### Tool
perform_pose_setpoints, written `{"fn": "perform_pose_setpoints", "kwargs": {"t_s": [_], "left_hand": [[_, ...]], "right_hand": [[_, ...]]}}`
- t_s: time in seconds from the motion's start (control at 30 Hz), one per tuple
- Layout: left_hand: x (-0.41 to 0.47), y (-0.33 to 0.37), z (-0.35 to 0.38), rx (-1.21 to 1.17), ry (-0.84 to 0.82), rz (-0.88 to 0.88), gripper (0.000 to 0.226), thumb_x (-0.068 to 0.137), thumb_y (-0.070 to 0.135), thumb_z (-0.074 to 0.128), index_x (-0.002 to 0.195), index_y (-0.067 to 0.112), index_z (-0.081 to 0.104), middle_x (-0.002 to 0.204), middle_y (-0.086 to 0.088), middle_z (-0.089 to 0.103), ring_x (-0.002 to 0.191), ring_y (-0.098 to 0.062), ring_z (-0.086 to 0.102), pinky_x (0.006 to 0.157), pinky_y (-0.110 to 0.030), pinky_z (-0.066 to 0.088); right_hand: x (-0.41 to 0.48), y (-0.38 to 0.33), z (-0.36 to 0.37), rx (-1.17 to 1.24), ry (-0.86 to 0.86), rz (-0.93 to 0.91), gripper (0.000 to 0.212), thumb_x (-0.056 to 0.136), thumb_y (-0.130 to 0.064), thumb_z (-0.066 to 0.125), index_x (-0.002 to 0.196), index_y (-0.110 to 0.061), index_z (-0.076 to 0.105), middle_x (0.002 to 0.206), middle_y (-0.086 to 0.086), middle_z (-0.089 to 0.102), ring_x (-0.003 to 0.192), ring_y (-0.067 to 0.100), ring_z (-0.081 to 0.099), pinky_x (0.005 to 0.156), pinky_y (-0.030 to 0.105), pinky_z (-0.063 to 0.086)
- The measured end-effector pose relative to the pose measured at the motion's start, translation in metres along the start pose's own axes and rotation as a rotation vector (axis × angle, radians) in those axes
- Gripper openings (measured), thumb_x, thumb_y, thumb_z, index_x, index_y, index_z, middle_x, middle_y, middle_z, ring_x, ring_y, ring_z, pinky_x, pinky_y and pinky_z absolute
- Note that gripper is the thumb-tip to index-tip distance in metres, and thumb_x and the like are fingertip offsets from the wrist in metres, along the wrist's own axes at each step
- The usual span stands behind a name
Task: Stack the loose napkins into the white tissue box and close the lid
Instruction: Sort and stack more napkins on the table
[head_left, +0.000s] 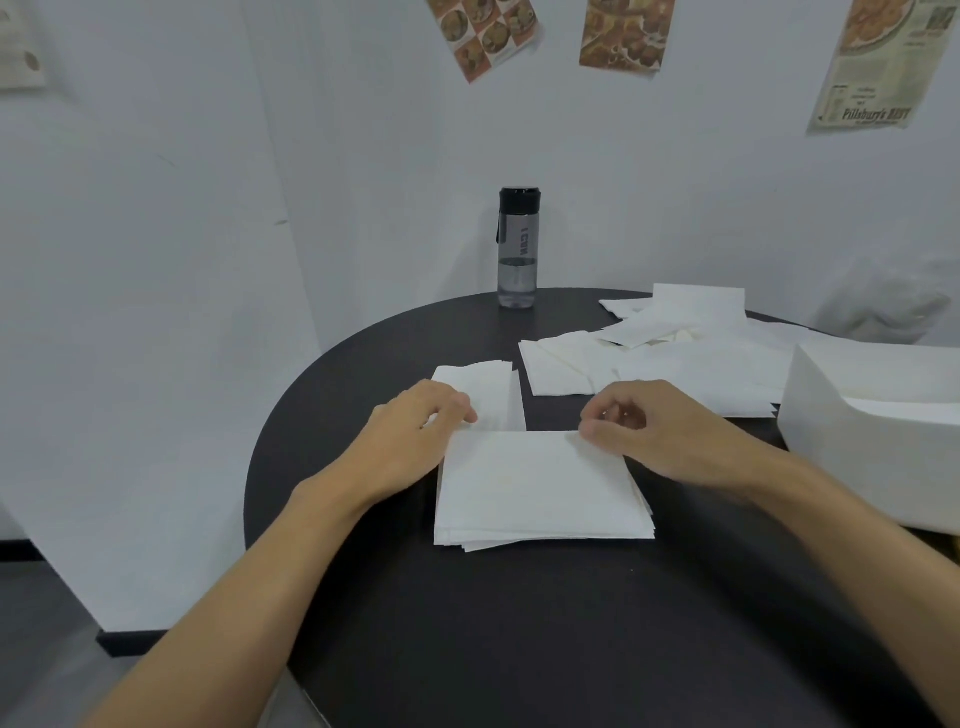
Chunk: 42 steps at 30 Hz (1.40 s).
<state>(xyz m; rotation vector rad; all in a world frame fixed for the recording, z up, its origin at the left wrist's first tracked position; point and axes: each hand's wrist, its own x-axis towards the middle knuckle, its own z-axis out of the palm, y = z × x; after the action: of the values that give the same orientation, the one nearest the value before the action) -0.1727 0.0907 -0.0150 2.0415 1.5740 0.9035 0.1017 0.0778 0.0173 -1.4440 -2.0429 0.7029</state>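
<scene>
Left hand (415, 436) and right hand (660, 431) pinch the square napkin stack (540, 488) (thin white paper).

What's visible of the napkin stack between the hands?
The napkin stack is a low pile of white, soft paper sheets, roughly square, lying flat on the black table. It is not squared up: lower sheets fan out at the near and right edges. The left hand touches its far left corner, the right hand its far right edge, fingers curled; whether either pinches a sheet is unclear.
</scene>
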Motion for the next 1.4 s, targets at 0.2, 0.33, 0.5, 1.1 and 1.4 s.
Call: {"fn": "perform_pose_setpoints", "kwargs": {"t_s": [0.2,0.33,0.5,1.1,1.4], "left_hand": [[0.007,-0.017,-0.001,0.053,0.003,-0.010,0.020,0.103,0.032,0.049,0.104,0.034,0.069,0.114,0.025,0.060,0.114,-0.001,0.055,0.105,-0.029,0.042],[0.010,-0.023,0.000,0.100,0.005,-0.002,0.013,0.098,0.028,0.059,0.104,0.036,0.068,0.118,0.023,0.060,0.116,-0.005,0.055,0.104,-0.030,0.044],[0.013,-0.027,-0.001,0.119,-0.005,-0.028,0.016,0.097,0.034,0.061,0.112,0.037,0.065,0.127,0.021,0.059,0.122,-0.010,0.053,0.107,-0.037,0.043],[0.007,-0.007,-0.006,-0.088,0.259,0.128,0.009,0.089,0.027,0.074,0.098,0.027,0.074,0.102,0.018,0.070,0.099,-0.001,0.062,0.085,-0.017,0.046],[0.004,0.007,-0.001,-0.155,0.314,0.172,0.018,0.087,0.034,0.074,0.100,0.021,0.074,0.091,0.014,0.071,0.086,-0.004,0.065,0.073,-0.013,0.049]], "right_hand": [[0.036,-0.032,0.009,0.134,-0.099,0.054,0.016,0.098,-0.027,0.057,0.106,-0.021,0.070,0.106,-0.003,0.070,0.089,0.004,0.060,0.069,0.014,0.045],[0.067,-0.044,0.025,0.096,-0.128,0.104,0.016,0.096,-0.022,0.062,0.108,-0.014,0.070,0.101,0.005,0.072,0.075,0.008,0.057,0.062,0.012,0.043],[0.090,-0.041,0.041,0.193,-0.075,0.170,0.010,0.089,-0.013,0.072,0.097,-0.007,0.074,0.080,-0.002,0.066,0.072,0.011,0.057,0.065,0.017,0.044],[0.100,-0.050,0.033,0.675,0.219,0.175,0.010,0.088,0.001,0.069,0.093,-0.007,0.069,0.102,0.015,0.071,0.085,0.024,0.070,0.087,0.037,0.060],[0.089,-0.046,0.031,0.723,0.201,0.136,0.012,0.090,0.006,0.064,0.093,-0.005,0.067,0.092,0.014,0.068,0.077,0.021,0.067,0.072,0.028,0.059]]}}
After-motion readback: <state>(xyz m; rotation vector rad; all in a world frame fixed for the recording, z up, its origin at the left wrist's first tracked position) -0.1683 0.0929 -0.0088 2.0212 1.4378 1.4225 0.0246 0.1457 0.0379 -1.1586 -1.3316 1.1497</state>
